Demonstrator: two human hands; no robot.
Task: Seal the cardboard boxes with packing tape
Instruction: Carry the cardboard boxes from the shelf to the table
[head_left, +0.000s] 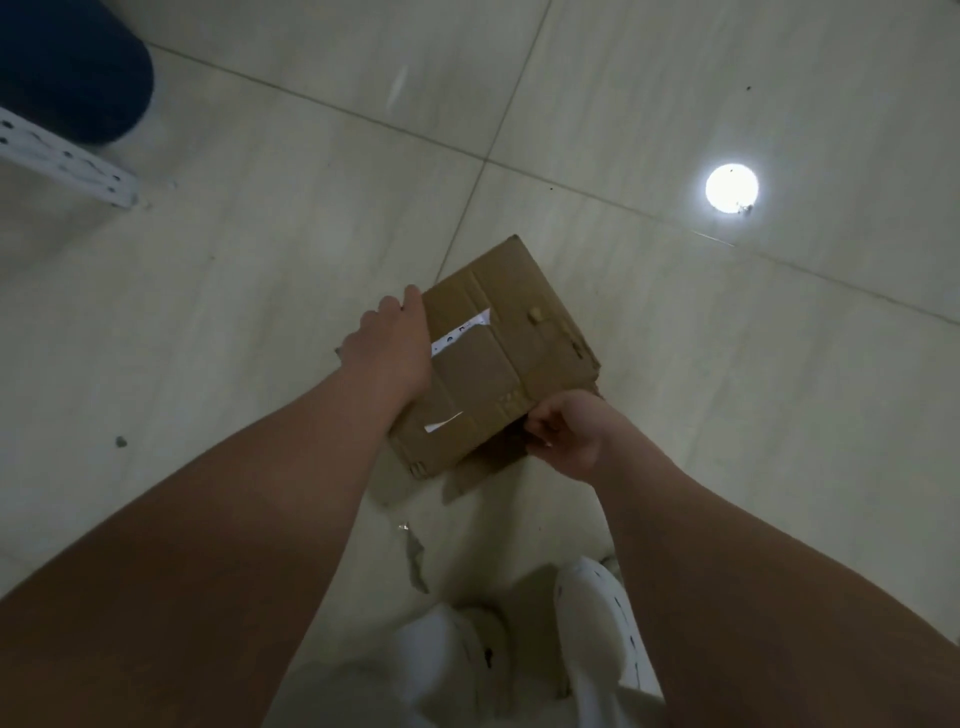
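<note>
Box (498, 364) at centre, floor (260, 260) beneath, top flaps folded shut but untaped. Your left hand (392, 348) curls its grip over the box's left edge; your right hand (566, 431) pinches the near-right flap. Step, as judged: closing flaps. Next you need tape; none is visible.

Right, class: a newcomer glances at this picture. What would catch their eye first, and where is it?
The brown cardboard box in the middle, over the pale tiled floor: the left hand grips its left edge and the right hand pinches its near corner. Next comes the bright round glare on the tiles at upper right.
</note>
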